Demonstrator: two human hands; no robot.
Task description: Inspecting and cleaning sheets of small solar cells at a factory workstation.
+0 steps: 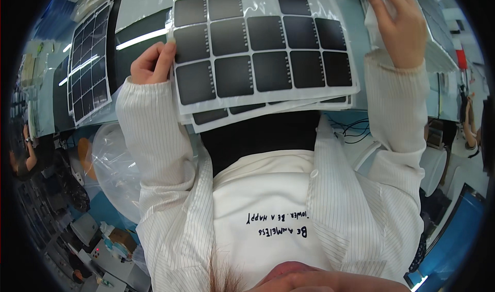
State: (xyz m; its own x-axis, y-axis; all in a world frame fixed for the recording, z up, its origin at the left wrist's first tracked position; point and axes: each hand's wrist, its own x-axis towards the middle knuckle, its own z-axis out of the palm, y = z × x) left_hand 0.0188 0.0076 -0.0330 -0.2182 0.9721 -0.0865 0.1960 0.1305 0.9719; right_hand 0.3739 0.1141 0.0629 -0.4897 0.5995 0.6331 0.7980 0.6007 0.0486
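A white-edged sheet of dark, rounded-square labels (270, 70) lies in front of me, one place in its far row bare. Its left edge is pinched between the thumb and fingers of my left hand (153, 64). More such sheets (210, 117) show under its near edge, slightly askew. Beyond the sheet's far right corner is my right hand (405, 31), fingers bent around a crumpled white cloth-like piece (373, 31). The far fingertips are partly cut off by the frame's top edge.
Another stack of dark-label sheets (90, 68) lies at the left, beside a dark panel (142, 34). A clear plastic bag (116, 173) hangs below the table's left side. Cables (356, 127) show near the front edge. Other people are at both far sides.
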